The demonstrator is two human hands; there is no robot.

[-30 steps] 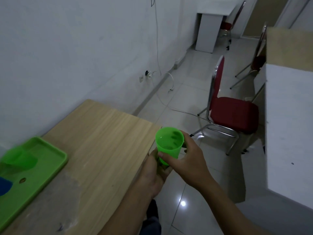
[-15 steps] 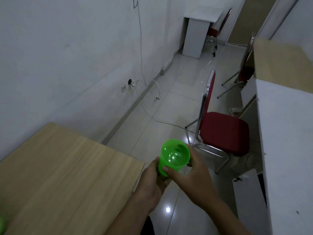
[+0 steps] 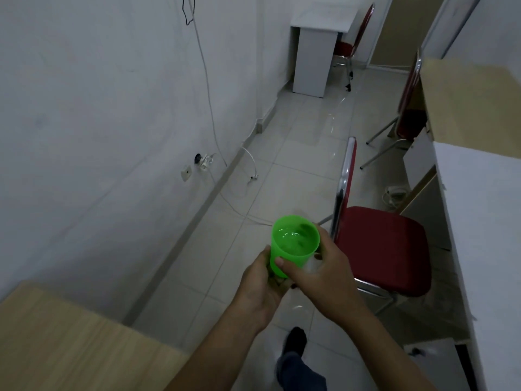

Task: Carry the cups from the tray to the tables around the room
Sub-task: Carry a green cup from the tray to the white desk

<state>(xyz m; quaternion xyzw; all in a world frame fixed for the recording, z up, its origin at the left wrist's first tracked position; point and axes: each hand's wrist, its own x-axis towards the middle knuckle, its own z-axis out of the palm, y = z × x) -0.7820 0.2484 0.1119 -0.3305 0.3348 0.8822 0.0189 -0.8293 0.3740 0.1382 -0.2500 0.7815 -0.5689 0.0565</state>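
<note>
centrally, i see the green cup upright, gripped by both hands; left hand cupped under its base, right hand wrapped round its side; cup just left of the red chair, above the tiled floor.

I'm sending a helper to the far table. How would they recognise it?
Follow the left wall down the tiled aisle to its far end. The small white table stands there against the wall, a red chair tucked behind it. Unlike the wood-topped tables nearer, its top is white.

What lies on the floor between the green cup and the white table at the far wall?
Head view: bare tile floor between green cup and white table; a white cable crosses just beyond the cup.
</note>
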